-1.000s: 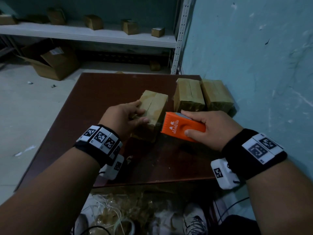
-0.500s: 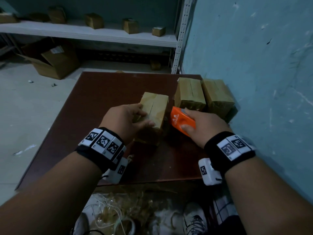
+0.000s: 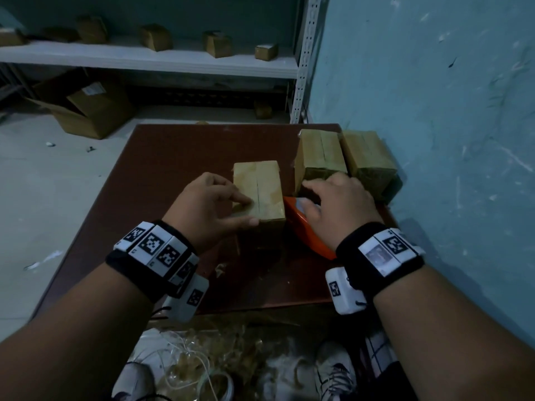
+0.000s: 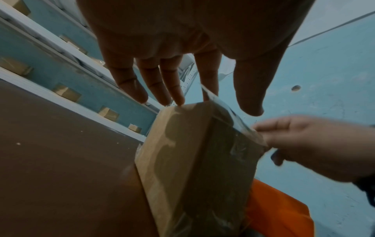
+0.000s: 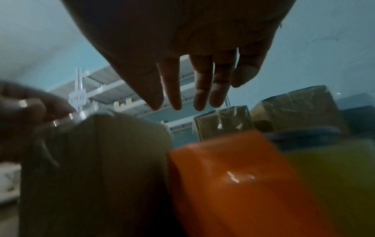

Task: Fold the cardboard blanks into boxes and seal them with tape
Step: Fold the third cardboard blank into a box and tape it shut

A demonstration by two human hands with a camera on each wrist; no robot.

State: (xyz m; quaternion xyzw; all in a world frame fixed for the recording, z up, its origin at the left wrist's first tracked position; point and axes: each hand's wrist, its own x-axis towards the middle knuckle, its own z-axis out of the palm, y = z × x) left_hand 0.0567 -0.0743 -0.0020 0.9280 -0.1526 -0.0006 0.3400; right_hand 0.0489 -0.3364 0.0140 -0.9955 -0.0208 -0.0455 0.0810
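Note:
A taped cardboard box [image 3: 260,189] stands upright in the middle of the brown table [image 3: 173,169]. My left hand [image 3: 246,211] rests on its near left corner, with straight fingers on the top edge and the thumb along the front face. In the left wrist view those fingertips [image 4: 178,102] touch the box [image 4: 182,160]. The orange tape dispenser [image 3: 301,227] lies on the table against the box's right side. My right hand [image 3: 333,204] hovers over it with fingers spread, holding nothing. The dispenser [image 5: 233,184] lies below the open palm in the right wrist view.
Two sealed boxes [image 3: 321,157] [image 3: 367,160] stand side by side at the table's far right, against the blue wall [image 3: 434,140]. A white shelf [image 3: 144,56] with several small boxes runs behind. An open carton [image 3: 86,111] sits on the floor. Tape scraps [image 3: 202,357] lie under the near edge.
My right hand carried the dispenser down beside the box, set it on the table and let go. The box now stands squarer. My left hand stayed on it.

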